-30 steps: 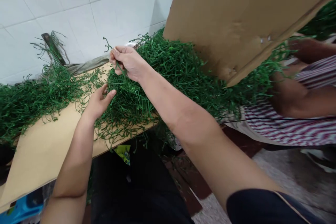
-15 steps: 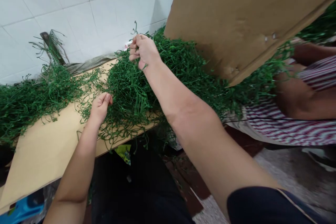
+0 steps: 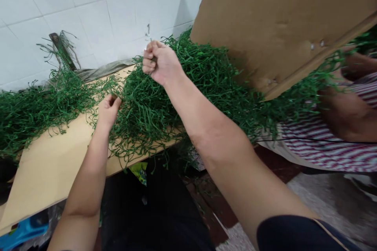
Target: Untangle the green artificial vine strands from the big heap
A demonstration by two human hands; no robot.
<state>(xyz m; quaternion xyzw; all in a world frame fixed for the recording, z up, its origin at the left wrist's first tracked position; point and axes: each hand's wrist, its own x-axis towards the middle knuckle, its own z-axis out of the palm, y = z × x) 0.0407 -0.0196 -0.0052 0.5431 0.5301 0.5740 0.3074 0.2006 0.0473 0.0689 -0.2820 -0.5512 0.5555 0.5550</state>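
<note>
A large tangled heap of thin green stems (image 3: 147, 106) lies on a tan board (image 3: 55, 160). Over the heap's upper left side, my right hand (image 3: 160, 60) is closed on a green stem, whose tip sticks up above the fingers against the wall. Lower and to the left, my left hand (image 3: 110, 108) is at the heap's left edge, thumb and forefinger pinched together; what they hold, if anything, is too small to make out. Another pile of green stems (image 3: 35, 113) covers the board's far left.
A brown board (image 3: 265, 19) leans over the heap at the upper right, before a white tiled wall (image 3: 118, 4). Another person's arm (image 3: 344, 106) and striped clothing are at the right. A blue plastic object (image 3: 26, 229) shows at the lower left.
My left hand has moved slightly up and left, its fingers now curled in a looser pinch. My right hand stays raised over the heap. The view has shifted slightly.
</note>
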